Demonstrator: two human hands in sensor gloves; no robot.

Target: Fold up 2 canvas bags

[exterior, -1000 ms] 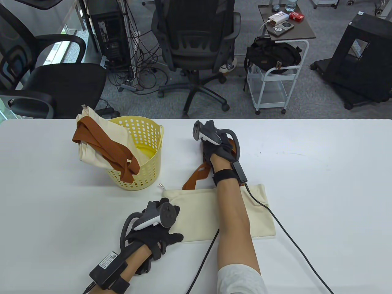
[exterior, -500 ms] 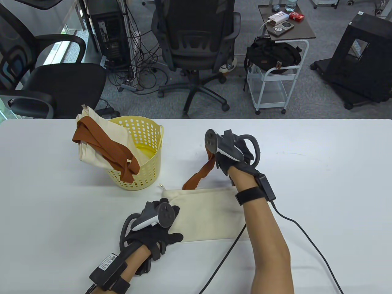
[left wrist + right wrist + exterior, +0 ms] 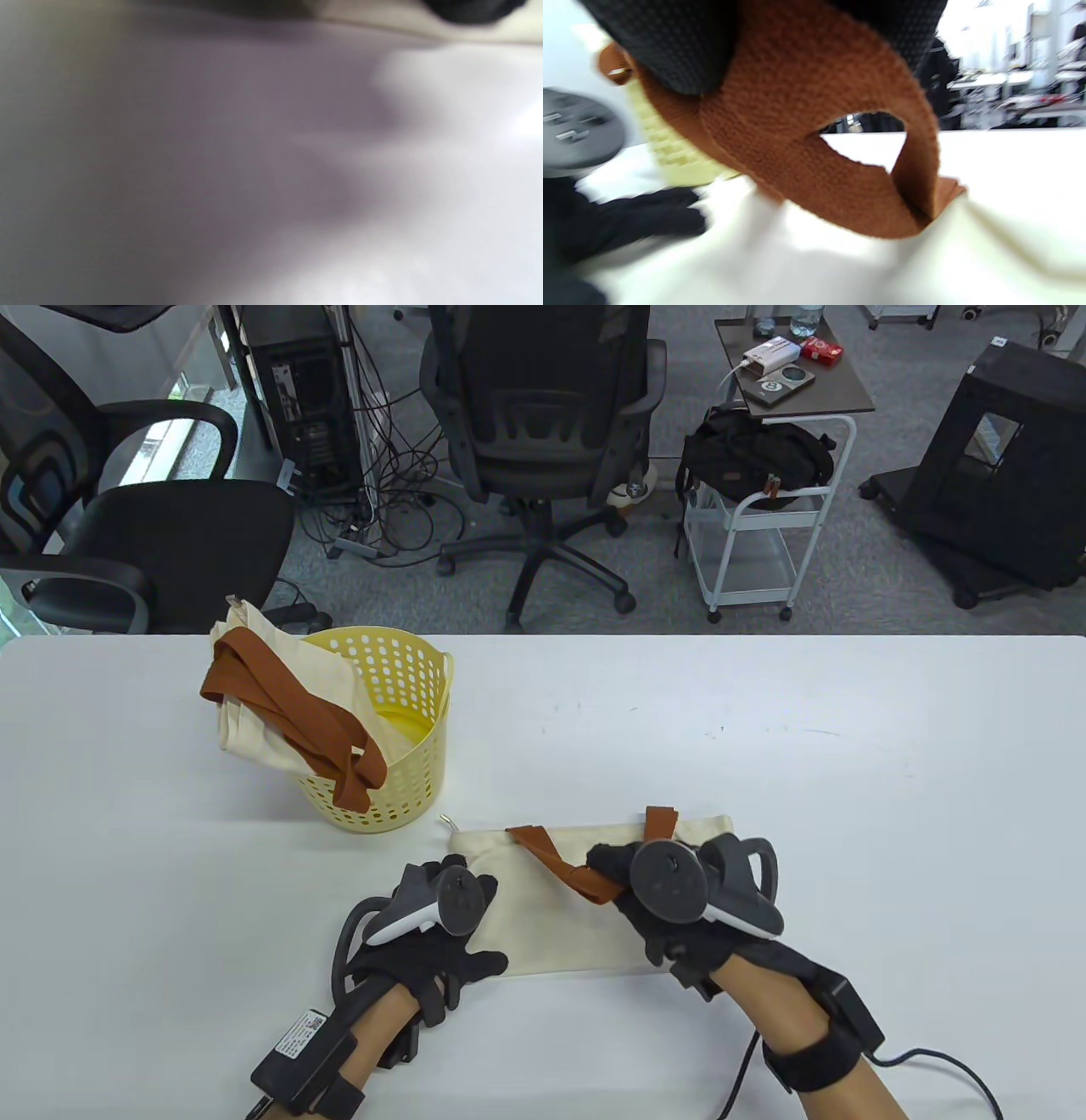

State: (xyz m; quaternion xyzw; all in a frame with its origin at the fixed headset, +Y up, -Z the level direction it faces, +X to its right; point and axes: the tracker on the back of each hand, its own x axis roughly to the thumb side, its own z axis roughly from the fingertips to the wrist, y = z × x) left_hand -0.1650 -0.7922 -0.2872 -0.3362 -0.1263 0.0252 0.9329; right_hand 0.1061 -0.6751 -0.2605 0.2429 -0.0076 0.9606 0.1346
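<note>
Spread across the white table (image 3: 848, 780), largest first: a cream canvas bag (image 3: 560, 929) lying flat near the front edge, already doubled into a long strip. Pinned at its near-left corner by the left hand (image 3: 424, 937), laid on the cloth with fingers spread, clamped on nothing. Above the bag's right half, the right hand (image 3: 679, 912), its grip pinched together on the brown handles (image 3: 564, 865), looped strap clearly wedged under the gloved fingers (image 3: 670, 46) in the right wrist view and drawn back over the cream panel. Further left, a yellow basket (image 3: 416, 729) with the second bag (image 3: 280, 712) draped over its rim, unfolded, handles dangling outside. Left wrist view too blurred to help. Risks, by judgement: stiff webbing likely to spring back out past the far edge once released, leaving straps poking from the next fold; a bulky loop under the cloth likely to make the fold lumpy and prone to opening; a pull on the handles without firm pressure from the left hand liable to drag the whole bag sideways and skew the edges; light basket apt to tip when the draped bag gets tugged out.
</note>
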